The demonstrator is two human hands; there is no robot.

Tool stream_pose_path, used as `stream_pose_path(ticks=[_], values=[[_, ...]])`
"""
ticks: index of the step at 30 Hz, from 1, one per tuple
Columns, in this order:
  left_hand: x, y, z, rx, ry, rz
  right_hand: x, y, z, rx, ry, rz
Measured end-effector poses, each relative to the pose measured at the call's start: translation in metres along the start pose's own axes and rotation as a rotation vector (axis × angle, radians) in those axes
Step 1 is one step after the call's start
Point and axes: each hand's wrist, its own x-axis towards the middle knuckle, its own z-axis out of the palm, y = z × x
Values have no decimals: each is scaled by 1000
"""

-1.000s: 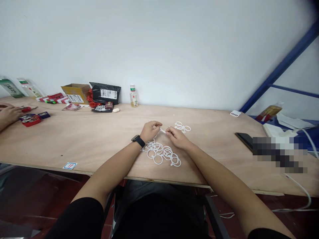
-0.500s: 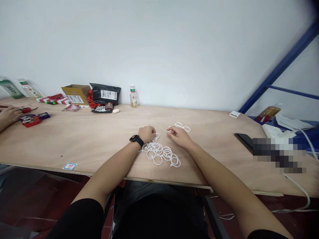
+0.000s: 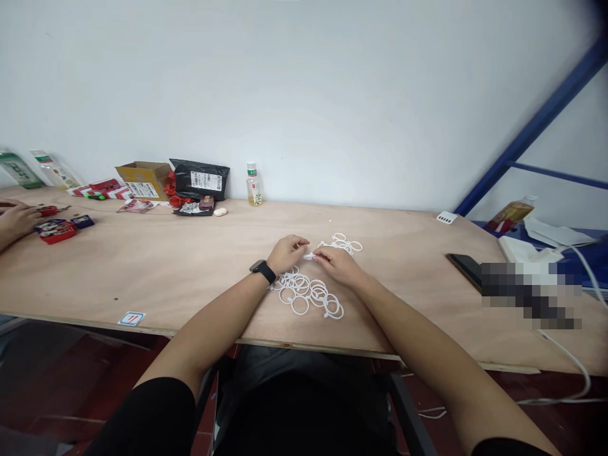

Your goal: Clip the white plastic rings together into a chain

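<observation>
Over the table, my left hand [image 3: 287,253], with a black watch [image 3: 263,270] on its wrist, comes up to my right hand [image 3: 336,263]. Between their fingertips is a white plastic ring [image 3: 308,256], seen nearly edge-on and partly covered by the fingers. Both hands are closed in a pinch on it. Just below them lies a loose pile of white plastic rings [image 3: 299,306], each with a small tab. Beyond my right hand a smaller group of the same rings [image 3: 354,246] rests on the wood, partly hidden by that hand.
Along the wall stand a drink bottle [image 3: 254,187], a black parcel bag [image 3: 199,180] and a cardboard box [image 3: 142,180]. Another person's hand [image 3: 16,218] is at far left near a red box [image 3: 57,232]. A phone [image 3: 465,269] and white cable [image 3: 570,361] lie right.
My left hand has lifted off the pile and moved right with a ring. My right hand has shifted slightly left and down, and the fingertips now meet at the ring.
</observation>
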Motion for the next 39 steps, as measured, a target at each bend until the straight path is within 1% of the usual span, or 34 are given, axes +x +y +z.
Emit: stream_pose_path(ticks=[1, 2, 4, 7, 15, 21, 26, 28, 30, 32, 34, 36, 39], values=[[-1, 2, -1, 17, 24, 69, 0, 1, 0, 1, 18, 23], [-1, 5, -3, 34, 24, 137, 0, 1, -1, 1, 32, 42], [-2, 9, -4, 65, -17, 248, 0, 2, -2, 1, 46, 70], [-4, 13, -5, 103, -67, 307, -1, 2, -2, 12, 34, 71], [-4, 10, -2, 137, -83, 296, -2, 4, 2, 11, 2, 34], [-5, 11, 3, 143, -24, 272, -1, 6, 7, 34, 19, -5], [-5, 9, 4, 91, -21, 241, 0, 4, 11, 9, 6, -6], [-4, 7, 3, 80, -10, 259, 1, 6, 10, -20, 38, 33], [-3, 5, 2, 89, 27, 263, 1, 11, 5, -93, 99, 126], [-1, 1, 1, 119, 73, 236, 1, 17, -2, -167, 165, 249], [0, -2, 1, 156, 105, 194, 0, 23, -8, -177, 205, 327], [1, -5, 0, 184, 113, 167, -2, 24, -11, -126, 185, 313], [1, -5, 1, 194, 125, 150, -3, 17, -5, -9, 40, 159]])
